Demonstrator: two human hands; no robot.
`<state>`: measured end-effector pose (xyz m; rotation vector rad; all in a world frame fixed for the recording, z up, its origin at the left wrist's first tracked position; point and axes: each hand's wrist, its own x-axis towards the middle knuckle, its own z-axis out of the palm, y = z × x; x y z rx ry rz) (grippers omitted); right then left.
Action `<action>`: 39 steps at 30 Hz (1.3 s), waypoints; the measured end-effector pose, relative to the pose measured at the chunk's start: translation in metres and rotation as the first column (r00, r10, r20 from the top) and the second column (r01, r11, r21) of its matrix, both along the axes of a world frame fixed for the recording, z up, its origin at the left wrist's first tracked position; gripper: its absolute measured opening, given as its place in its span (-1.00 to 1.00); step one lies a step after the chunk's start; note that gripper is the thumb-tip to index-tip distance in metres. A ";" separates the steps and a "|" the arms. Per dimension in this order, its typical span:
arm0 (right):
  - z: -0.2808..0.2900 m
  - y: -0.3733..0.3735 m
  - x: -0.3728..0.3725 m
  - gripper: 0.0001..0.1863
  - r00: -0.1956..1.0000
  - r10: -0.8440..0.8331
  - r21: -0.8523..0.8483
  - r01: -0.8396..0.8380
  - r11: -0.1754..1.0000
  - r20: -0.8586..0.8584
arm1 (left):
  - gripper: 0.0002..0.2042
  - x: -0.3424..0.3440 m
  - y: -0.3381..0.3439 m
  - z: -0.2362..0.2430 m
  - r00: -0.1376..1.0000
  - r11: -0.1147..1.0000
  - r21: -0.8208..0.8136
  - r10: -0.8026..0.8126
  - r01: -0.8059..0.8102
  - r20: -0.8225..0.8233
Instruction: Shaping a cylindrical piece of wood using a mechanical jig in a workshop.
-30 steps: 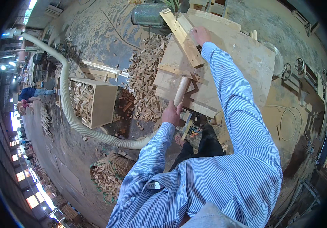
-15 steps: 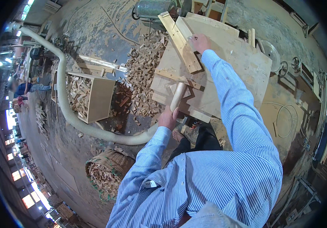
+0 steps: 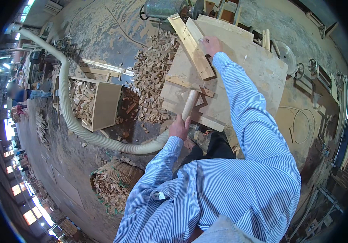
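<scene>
My left hand (image 3: 179, 128) is wrapped round the lower end of a thick round wooden rod (image 3: 189, 106). The rod's far end lies over the near part of a large wooden tabletop (image 3: 242, 69), beside a flat wooden strip (image 3: 178, 81). Farther out, my right hand (image 3: 212, 45) has its fingers bent together at the edge of a pale wooden board (image 3: 195, 31). A small pale bit shows at those fingertips, too small to name. Alongside that board a longer wooden bar (image 3: 190, 46) with dark holes lies at a slant.
Small wood offcuts (image 3: 151, 81) lie heaped left of the tabletop. More fill a wooden box (image 3: 106, 106) and a wicker basket (image 3: 123, 174). A ribbed hose (image 3: 66, 101) curves toward my left hand. A green motor (image 3: 164, 9) stands beyond; a person (image 3: 20, 94) is far left.
The far end of the rod has shifted slightly right and nearer to me, with my left hand still round it. My right hand stays at the board, almost unmoved.
</scene>
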<state>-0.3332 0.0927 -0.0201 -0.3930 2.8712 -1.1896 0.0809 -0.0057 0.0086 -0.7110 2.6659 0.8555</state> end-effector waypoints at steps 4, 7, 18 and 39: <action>0.000 -0.002 -0.011 -0.69 1.000 0.002 -0.014 -0.002 1.000 0.006 | -0.49 -0.010 -0.001 -0.006 1.000 1.000 -0.030 0.000 0.000 0.012; 0.000 0.002 -0.028 -0.71 1.000 0.004 -0.051 -0.002 0.999 0.024 | -0.47 -0.029 0.003 -0.003 1.000 1.000 -0.013 0.004 -0.003 0.012; -0.006 0.008 -0.089 -0.72 0.998 -0.040 -0.023 0.039 0.999 -0.047 | -0.47 -0.089 0.012 -0.009 0.999 1.000 -0.027 0.004 -0.005 -0.035; 0.045 0.036 0.011 -0.59 0.987 -0.049 0.164 0.074 0.984 -0.153 | -0.45 -0.037 0.004 0.001 0.999 0.999 -0.044 0.009 -0.010 -0.035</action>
